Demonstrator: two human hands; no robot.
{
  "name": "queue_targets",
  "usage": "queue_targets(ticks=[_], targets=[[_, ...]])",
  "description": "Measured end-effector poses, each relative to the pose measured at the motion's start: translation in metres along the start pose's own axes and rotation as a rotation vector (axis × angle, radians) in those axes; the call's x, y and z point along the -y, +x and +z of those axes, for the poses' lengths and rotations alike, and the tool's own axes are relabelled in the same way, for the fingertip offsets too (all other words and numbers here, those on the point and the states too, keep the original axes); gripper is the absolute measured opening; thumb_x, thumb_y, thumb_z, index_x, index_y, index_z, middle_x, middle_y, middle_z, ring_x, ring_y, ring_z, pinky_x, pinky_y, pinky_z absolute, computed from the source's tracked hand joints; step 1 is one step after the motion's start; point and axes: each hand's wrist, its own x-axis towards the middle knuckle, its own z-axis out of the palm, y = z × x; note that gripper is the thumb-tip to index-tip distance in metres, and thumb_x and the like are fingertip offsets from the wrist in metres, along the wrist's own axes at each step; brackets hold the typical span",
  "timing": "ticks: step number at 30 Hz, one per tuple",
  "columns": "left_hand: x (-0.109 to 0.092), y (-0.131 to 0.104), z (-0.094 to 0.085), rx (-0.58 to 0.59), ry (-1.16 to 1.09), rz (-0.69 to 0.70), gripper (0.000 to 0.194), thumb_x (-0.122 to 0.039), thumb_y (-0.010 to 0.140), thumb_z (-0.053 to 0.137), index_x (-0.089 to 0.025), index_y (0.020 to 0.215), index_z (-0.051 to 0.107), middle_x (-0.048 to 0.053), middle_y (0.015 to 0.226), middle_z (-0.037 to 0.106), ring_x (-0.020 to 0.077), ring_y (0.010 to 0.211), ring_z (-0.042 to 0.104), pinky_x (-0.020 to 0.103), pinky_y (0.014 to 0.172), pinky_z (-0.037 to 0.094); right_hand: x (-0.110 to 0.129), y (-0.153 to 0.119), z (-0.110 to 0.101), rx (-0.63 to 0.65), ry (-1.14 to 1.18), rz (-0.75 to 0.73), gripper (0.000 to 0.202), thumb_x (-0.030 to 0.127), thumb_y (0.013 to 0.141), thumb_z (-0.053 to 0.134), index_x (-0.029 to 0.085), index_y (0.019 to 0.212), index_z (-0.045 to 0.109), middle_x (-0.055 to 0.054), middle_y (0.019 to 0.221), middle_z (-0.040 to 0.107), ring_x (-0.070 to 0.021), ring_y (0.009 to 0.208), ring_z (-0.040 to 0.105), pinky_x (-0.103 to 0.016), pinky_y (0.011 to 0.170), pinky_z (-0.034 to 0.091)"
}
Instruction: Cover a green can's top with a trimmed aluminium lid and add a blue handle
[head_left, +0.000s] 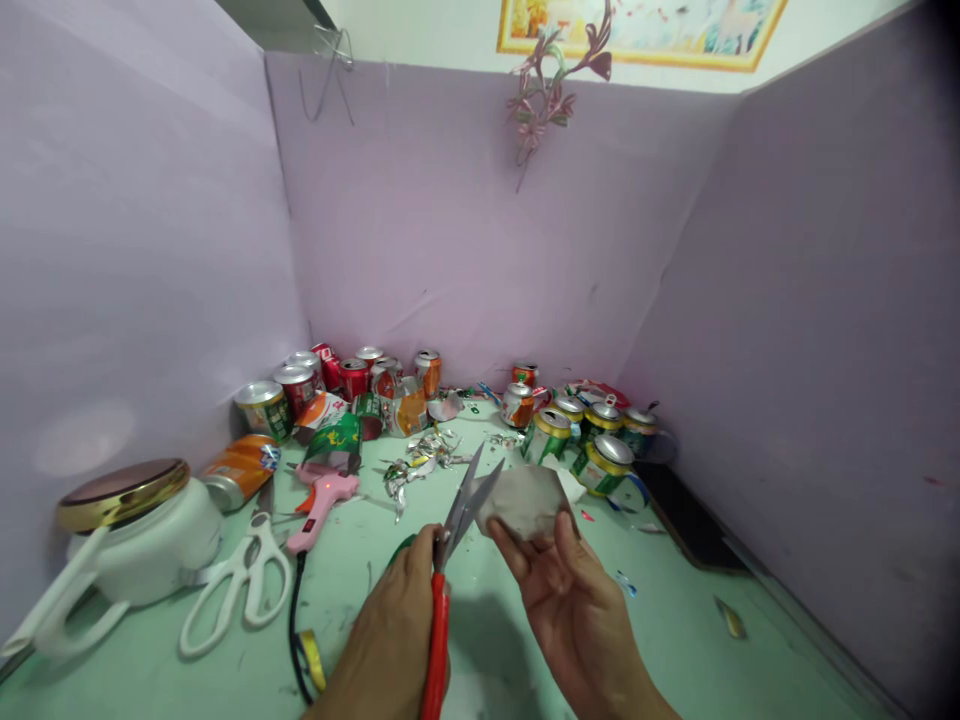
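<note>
My left hand (397,630) is closed around a pair of red-handled scissors (439,640), near the pivot. The two steel blades stand apart and point up and away, their tips just left of a grey sheet piece (525,500). That piece looks like cut can metal, dull side showing. My right hand (574,600) grips it by its lower edge between thumb and fingers, above the table. A bit of something green (402,548) shows behind my left hand; its kind is hidden. Whether the blades touch the sheet, I cannot tell.
White-handled scissors (240,580), a pink glue gun (324,505) and a lidded white pot (150,540) lie left. Drink cans (546,437) stand at back left and right. Metal scraps (420,462) lie mid-table. A dark phone-like slab (690,515) lies right.
</note>
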Motion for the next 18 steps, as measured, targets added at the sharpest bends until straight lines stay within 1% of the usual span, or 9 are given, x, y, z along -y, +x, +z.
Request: queue_targets(ticks=[3,6,9,11,13,15,18], targets=[[0.001,0.001,0.0,0.01,0.006,0.014,0.047,-0.019,0.086,0.025,-0.004,0.128,0.039,0.022,0.118,0.059,0.0261,0.104,0.06,0.04,0.085,0.051,-0.002,-0.002,0.001,-0.026,0.007,0.04,0.021,0.03,0.063,0.077,0.018,0.077,0.067,-0.001,0.081,0.072,-0.0177,0.084,0.067,-0.039,0.09,0.051],[0.001,0.002,0.0,-0.032,0.005,0.055,0.046,-0.017,0.085,0.024,-0.002,0.124,0.041,0.022,0.114,0.062,0.0259,0.1,0.063,0.039,0.082,0.052,-0.003,-0.003,0.001,-0.068,0.02,0.073,0.022,0.03,0.062,0.078,0.017,0.075,0.067,-0.002,0.08,0.072,-0.018,0.084,0.067,-0.041,0.092,0.05],[0.002,0.0,0.001,-0.061,0.014,0.079,0.044,-0.015,0.084,0.026,-0.005,0.123,0.041,0.019,0.107,0.065,0.0246,0.091,0.066,0.035,0.075,0.054,-0.003,-0.004,0.002,-0.074,0.02,0.067,0.022,0.03,0.062,0.077,0.018,0.078,0.067,-0.003,0.084,0.072,-0.0181,0.085,0.067,-0.043,0.092,0.049],[0.004,-0.001,0.002,-0.057,0.037,0.076,0.043,-0.014,0.082,0.029,-0.009,0.123,0.041,0.017,0.103,0.067,0.0242,0.082,0.067,0.034,0.068,0.054,-0.004,-0.005,0.002,-0.071,0.021,0.062,0.02,0.03,0.062,0.078,0.019,0.075,0.066,-0.002,0.082,0.071,-0.0181,0.086,0.066,-0.043,0.091,0.05],[0.004,-0.001,0.001,-0.031,0.065,0.058,0.044,-0.013,0.079,0.033,-0.012,0.122,0.042,0.015,0.097,0.068,0.0247,0.075,0.068,0.033,0.063,0.052,-0.004,-0.004,0.001,-0.071,0.026,0.062,0.019,0.029,0.061,0.078,0.019,0.072,0.065,0.0,0.08,0.07,-0.0179,0.086,0.066,-0.043,0.091,0.05],[0.002,0.001,-0.002,0.025,0.066,0.017,0.043,-0.012,0.076,0.036,-0.013,0.118,0.045,0.014,0.088,0.069,0.0262,0.072,0.068,0.034,0.062,0.05,-0.006,0.0,-0.001,-0.067,0.025,0.055,0.019,0.028,0.062,0.078,0.019,0.072,0.065,0.0,0.079,0.069,-0.0164,0.085,0.065,-0.042,0.09,0.051],[-0.004,0.008,-0.01,0.114,-0.01,-0.057,0.031,-0.013,0.075,0.037,-0.014,0.101,0.053,0.011,0.071,0.068,0.0263,0.064,0.066,0.032,0.058,0.046,-0.009,0.009,-0.006,-0.069,0.009,0.034,0.017,0.026,0.065,0.077,0.018,0.073,0.064,0.003,0.071,0.066,-0.0115,0.074,0.064,-0.04,0.089,0.053]])
